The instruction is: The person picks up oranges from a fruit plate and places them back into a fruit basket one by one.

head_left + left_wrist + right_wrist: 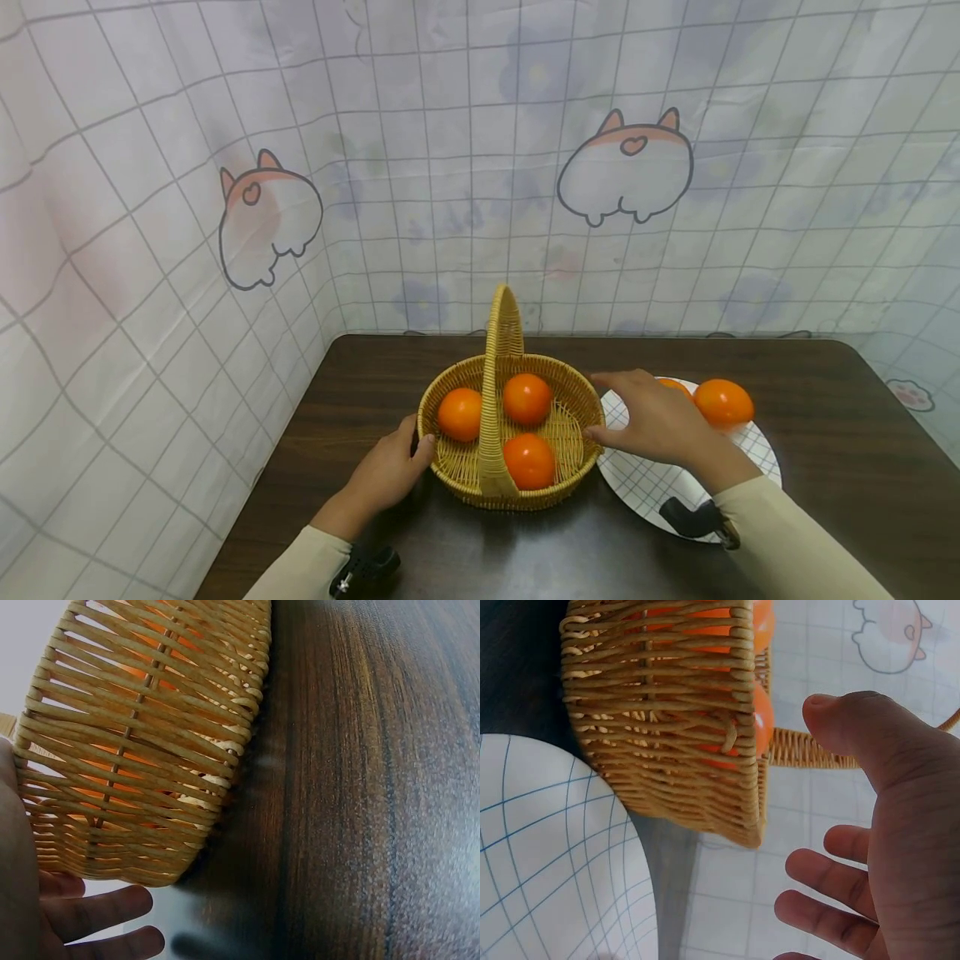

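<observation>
A yellow wicker basket (540,498) with an arched handle (491,417) stands upright on the table. Inside lie three glossy, round orange fruits (530,461); their exact kind is unclear. My left hand (382,475) holds the basket's left end, thumb at the rim and index finger against the outside. In the left wrist view, two other fingers (97,911) stick out past the wicker. Beside the right rim is my right hand (656,421), its thumb and fingers spread. The right wrist view shows a gap between that thumb (844,724) and the basket (667,735).
Right of the basket lies a round white plate (645,492) with a grid pattern. Two orange fruits (723,404) are at its far side, one partly hidden behind my right hand. A dark wooden table (847,467) carries everything, and a patterned curtain (465,167) hangs behind it.
</observation>
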